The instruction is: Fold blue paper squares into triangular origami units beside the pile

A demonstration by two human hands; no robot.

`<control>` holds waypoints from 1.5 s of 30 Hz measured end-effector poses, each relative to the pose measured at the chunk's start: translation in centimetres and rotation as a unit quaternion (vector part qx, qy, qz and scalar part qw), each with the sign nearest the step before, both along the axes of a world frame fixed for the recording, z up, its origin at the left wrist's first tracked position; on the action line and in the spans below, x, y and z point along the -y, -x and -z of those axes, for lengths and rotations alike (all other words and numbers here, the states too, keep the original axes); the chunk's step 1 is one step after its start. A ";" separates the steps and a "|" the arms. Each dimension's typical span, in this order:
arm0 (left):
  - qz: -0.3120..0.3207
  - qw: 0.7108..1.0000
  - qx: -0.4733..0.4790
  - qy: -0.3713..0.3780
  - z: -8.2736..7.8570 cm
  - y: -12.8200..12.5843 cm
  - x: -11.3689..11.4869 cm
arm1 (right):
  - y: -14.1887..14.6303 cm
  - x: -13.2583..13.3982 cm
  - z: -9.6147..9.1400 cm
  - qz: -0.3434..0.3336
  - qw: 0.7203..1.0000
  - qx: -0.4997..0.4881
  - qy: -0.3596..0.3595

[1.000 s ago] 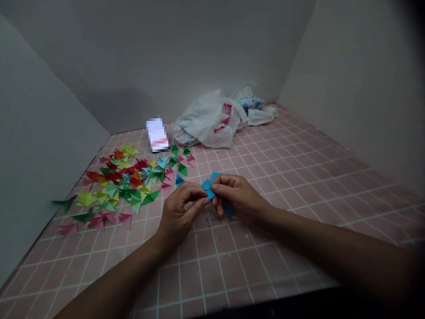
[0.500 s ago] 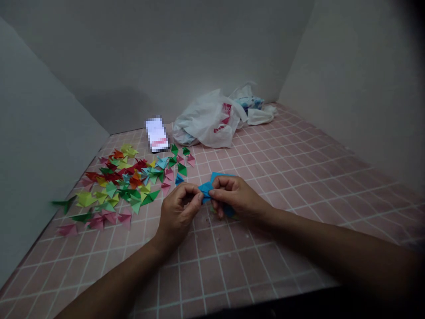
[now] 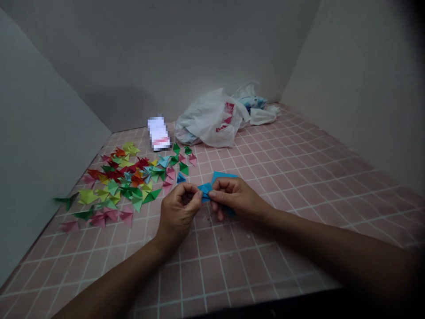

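Observation:
A small blue folded paper piece [image 3: 206,191] is pinched between both hands just above the pink tiled surface [image 3: 292,177]. My left hand [image 3: 179,212] is curled, its thumb and fingers closed on the piece's left end. My right hand [image 3: 234,197] grips the right end, and more blue paper [image 3: 223,176] shows behind and under its fingers. To the left lies a spread of several folded paper triangles [image 3: 122,181] in red, green, yellow, pink and blue.
A white phone-like object [image 3: 158,133] lies beyond the triangles. A crumpled white plastic bag [image 3: 212,119] and more white wrapping [image 3: 262,114] sit in the far corner. Grey walls close in on the left, back and right.
The blue piece has been folded smaller and lower between the fingers. My left hand has curled tighter onto it. The view has shifted slightly.

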State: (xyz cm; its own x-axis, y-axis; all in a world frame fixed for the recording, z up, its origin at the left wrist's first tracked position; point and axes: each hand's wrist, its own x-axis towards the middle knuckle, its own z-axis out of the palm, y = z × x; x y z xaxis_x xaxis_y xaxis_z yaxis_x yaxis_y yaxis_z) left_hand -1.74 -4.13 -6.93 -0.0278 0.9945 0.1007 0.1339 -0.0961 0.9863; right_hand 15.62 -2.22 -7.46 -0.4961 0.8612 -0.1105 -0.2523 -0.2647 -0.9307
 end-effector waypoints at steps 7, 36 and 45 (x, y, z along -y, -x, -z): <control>-0.008 0.999 0.038 0.005 -0.1 -0.1 0.0 | 0.3 0.1 -0.8 0.015 0.997 0.073 -0.011; 0.068 0.983 0.139 0.102 -0.4 -0.4 0.1 | 0.3 0.0 -0.5 0.031 0.999 0.016 0.019; 0.027 0.990 0.128 0.051 -0.7 -0.5 0.1 | 0.4 0.3 -0.4 0.044 0.999 0.016 0.025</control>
State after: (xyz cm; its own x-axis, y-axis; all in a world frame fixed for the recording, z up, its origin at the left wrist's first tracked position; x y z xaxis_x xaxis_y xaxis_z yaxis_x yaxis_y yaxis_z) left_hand -1.25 -4.20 -6.21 0.0132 0.9999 -0.0031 -0.1238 0.0047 0.9923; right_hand 15.23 -2.56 -7.08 -0.4143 0.8943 -0.1688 -0.2471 -0.2890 -0.9249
